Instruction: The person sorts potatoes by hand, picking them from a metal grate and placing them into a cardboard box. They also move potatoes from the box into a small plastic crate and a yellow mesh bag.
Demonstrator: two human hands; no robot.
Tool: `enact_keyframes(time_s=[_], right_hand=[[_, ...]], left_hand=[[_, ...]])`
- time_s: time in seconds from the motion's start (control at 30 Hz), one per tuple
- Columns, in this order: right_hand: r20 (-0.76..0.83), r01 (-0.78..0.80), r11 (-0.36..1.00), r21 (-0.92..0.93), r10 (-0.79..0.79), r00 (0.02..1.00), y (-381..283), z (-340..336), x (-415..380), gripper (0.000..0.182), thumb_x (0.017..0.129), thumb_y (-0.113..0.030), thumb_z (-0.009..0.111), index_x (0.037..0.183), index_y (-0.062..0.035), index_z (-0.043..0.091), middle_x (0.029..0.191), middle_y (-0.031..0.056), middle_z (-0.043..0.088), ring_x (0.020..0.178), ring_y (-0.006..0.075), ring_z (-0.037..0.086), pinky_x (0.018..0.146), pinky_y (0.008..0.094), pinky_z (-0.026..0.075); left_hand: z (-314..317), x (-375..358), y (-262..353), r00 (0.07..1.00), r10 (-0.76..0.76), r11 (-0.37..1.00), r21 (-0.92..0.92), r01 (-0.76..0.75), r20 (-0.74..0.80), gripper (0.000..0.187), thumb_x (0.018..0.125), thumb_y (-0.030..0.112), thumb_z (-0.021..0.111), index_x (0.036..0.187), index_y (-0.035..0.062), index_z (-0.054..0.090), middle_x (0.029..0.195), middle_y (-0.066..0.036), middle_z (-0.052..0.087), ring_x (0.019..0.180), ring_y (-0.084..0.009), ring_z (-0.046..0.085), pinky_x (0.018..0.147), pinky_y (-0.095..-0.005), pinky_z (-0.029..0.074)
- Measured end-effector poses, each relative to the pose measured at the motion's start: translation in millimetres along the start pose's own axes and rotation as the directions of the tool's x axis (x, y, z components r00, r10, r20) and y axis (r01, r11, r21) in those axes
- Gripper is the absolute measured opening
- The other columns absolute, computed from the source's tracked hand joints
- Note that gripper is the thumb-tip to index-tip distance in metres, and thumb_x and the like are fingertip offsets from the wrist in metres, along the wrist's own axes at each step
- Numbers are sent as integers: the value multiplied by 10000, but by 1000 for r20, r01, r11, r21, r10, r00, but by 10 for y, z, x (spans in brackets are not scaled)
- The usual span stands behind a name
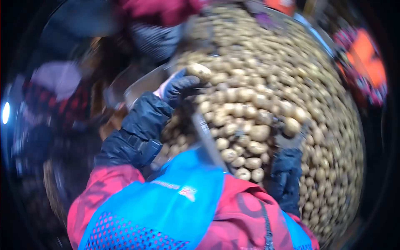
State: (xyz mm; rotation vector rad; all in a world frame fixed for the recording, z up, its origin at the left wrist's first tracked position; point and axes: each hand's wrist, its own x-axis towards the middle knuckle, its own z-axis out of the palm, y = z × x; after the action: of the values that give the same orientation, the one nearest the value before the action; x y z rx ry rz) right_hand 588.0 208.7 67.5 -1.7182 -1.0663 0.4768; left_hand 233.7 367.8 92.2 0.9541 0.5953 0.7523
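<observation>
My left hand (178, 86), in a grey-blue glove with a dark sleeve, is closed around a large pale potato (199, 71) at the left side of the potato pile (250, 98). Further right, my right hand (290, 141), in a grey glove, reaches over the heap, its fingers curled about a potato (291, 127); motion blur softens their outline. More potatoes lie close around it. Between my arms, a pale metal edge (204, 131) borders the pile, with further potatoes (175, 141) lower down on its left.
A clear-looking bin (143, 85) stands beyond my left forearm. Another person in a pink top (160, 12) is at the far side, one in red-and-black check (58, 104) at left, and one in an orange vest (366, 58) at right. A blue rail (314, 33) bounds the pile.
</observation>
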Motion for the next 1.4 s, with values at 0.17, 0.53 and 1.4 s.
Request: enact_keyframes(time_s=[0.17,0.53,1.4], right_hand=[[284,-172,867,468,37,958,1133,-253,192,560,931,-149,642,1423,-76,386,1136,124,631,965,234,651,779,361,594],[624,-651,517,557,257,738,227,218,45,548,914,-319,671,1363,-72,478,1143,140,651,975,256,658,790,385,597],[560,4,995,96,-57,826,-718,-160,-1264,645,880,-274,725,1448,-106,468,1438,282,467,1324,376,501,1070,421,441]], left_hand=[[-315,-2317,-734,840,-59,937,-319,-139,-540,464,940,165,646,1361,34,504,1259,-143,624,1167,-323,623,987,-473,524],[-1014,-4489,-1401,426,308,861,440,257,-851,239,932,183,638,1146,77,624,1069,-113,663,956,-264,658,832,-408,557],[1491,-800,-1416,960,-226,541,-798,267,168,750,973,642,365,1507,117,383,1493,-165,440,1333,-370,474,1126,-539,386]])
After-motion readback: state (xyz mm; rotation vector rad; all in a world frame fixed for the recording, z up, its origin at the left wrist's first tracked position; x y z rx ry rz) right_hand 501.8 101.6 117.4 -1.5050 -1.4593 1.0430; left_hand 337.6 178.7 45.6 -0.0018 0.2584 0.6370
